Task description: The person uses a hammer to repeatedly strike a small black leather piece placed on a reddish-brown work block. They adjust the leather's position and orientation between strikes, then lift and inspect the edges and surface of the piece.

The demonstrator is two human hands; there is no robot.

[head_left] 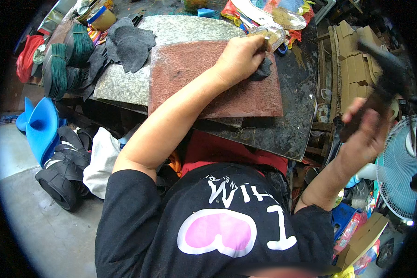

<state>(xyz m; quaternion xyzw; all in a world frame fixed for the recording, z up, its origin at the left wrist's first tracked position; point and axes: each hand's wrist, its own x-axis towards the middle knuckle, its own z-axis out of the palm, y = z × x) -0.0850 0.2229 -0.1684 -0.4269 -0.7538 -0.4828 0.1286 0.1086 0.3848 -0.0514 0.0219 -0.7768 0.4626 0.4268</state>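
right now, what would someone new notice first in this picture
Most striking is the right hand raised at the right edge, gripping a dark hammer above the bench. Next comes the left hand, stretched out to press a small dark piece onto the reddish slab in the middle of the cluttered table. A bright blue plastic chair stands out on the floor at far left.

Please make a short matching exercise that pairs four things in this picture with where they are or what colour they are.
Things:
1. hammer
2. red slab
3. fan
4. blue forms

Places:
A. under the left hand
B. at the far left, beside the bench
C. raised in the right hand
D. at the right edge, pale blue grille

Pairs: 1-C, 2-A, 3-D, 4-B
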